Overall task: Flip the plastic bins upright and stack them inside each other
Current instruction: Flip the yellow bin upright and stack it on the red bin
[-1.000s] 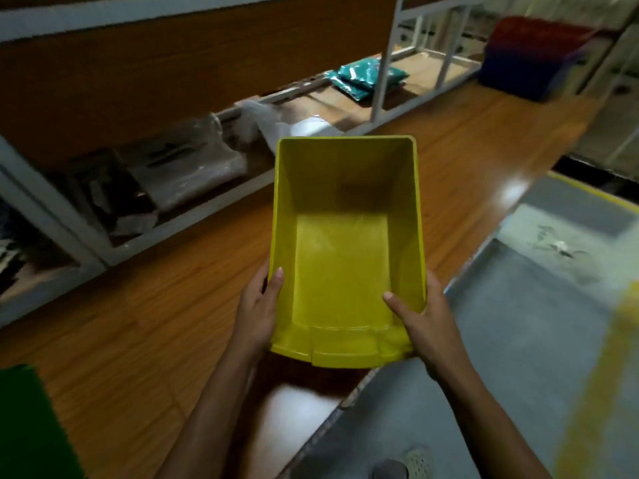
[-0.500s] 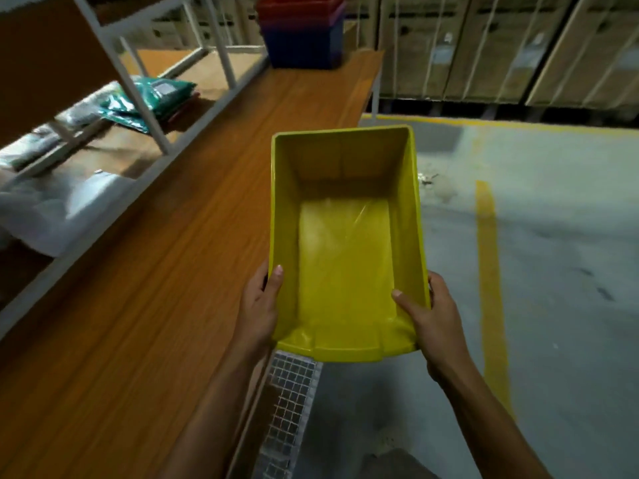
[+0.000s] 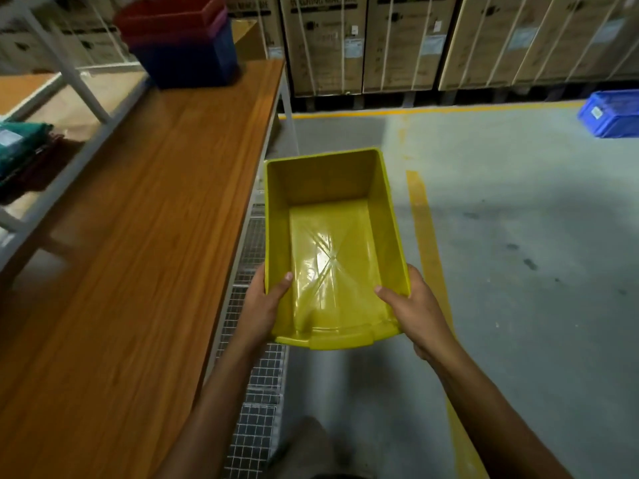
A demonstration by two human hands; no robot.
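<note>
right now both hands carry a yellow bin (image 3: 332, 243) open side up, in the air just off the right edge of the wooden table (image 3: 138, 236), over the grey floor (image 3: 518, 236). the left hand (image 3: 264, 305) clamps the bin's left wall near its near corner, thumb hooked over the rim and lying inside, the other fingers hidden behind the wall. the right hand (image 3: 415, 309) clamps the right wall the same way, thumb inside the bin and palm pressed to the outside. the bin is empty, its bottom glossy with a bright reflection, and its near end wall has a lowered lip facing the person. its far end points away from the person. on the far end of the table stands a stack of bins (image 3: 179, 39), upright and nested: a dark blue one outermost, a purple rim above it and red on top. this stack is well apart from the yellow bin. to the left of the table a white shelf frame (image 3: 69, 77) holds teal packets (image 3: 20, 143). beyond the table's far end, strapped cardboard boxes (image 3: 397, 43) line the floor, and a blue crate (image 3: 612, 115) sits on the floor far to the right of the table. a yellow floor line (image 3: 428, 243) runs just right of the held bin
</note>
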